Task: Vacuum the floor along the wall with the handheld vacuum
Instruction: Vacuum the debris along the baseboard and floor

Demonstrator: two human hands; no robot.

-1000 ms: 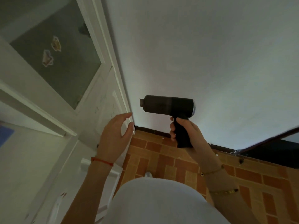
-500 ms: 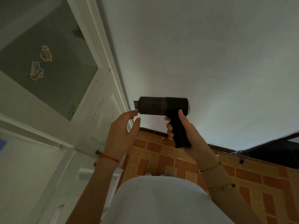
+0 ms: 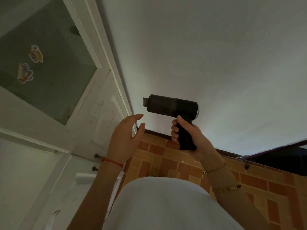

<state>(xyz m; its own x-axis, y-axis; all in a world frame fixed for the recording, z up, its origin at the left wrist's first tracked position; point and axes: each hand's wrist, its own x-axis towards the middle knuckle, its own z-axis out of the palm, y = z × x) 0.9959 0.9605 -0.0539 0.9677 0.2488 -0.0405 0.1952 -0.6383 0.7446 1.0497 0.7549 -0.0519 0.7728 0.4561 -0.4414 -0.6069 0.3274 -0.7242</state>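
Vacuum gripped by right hand; left hand spread beside its nozzle.

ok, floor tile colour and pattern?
Floor: orange-brown and tan rectangular tiles in a brick-like pattern; seen in the head view.

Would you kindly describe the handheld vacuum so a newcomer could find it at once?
Start at the white wall right of the door. In front of it, above the orange floor, the right hand grips the handheld vacuum: the only black, pistol-shaped thing, nozzle pointing left.
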